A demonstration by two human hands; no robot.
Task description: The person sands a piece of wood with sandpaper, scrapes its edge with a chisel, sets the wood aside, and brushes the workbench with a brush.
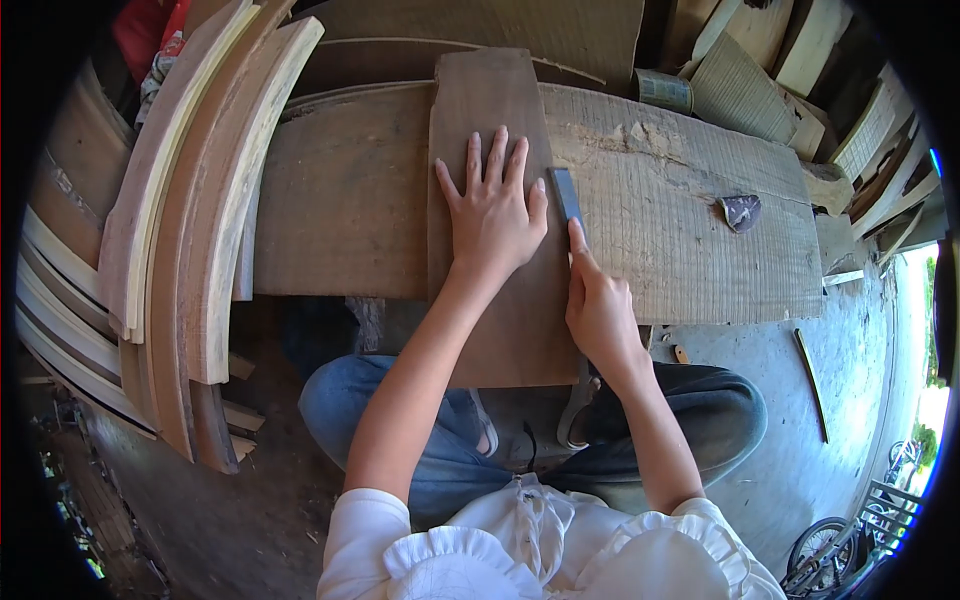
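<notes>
My left hand (492, 215) lies flat with fingers spread on a smooth brown board (490, 330). The board runs lengthwise away from me, across a wider, rough plank (690, 230). At the board's right edge, my right hand (600, 300) is closed around a chisel (564, 195), its flat grey metal blade pointing away from me. My index finger stretches along the blade, and my palm hides the handle. The blade lies beside the board's edge; whether it touches that edge I cannot tell. A folded, dark purple scrap (741, 212) rests on the plank farther right.
Long curved wood strips (200, 200) are stacked at the left. Offcuts and a ribbed board (745, 95) crowd the back right, near a can (664, 90). A thin stick (812, 385) lies on the concrete floor (750, 460); a bicycle (822, 555) stands at the lower right.
</notes>
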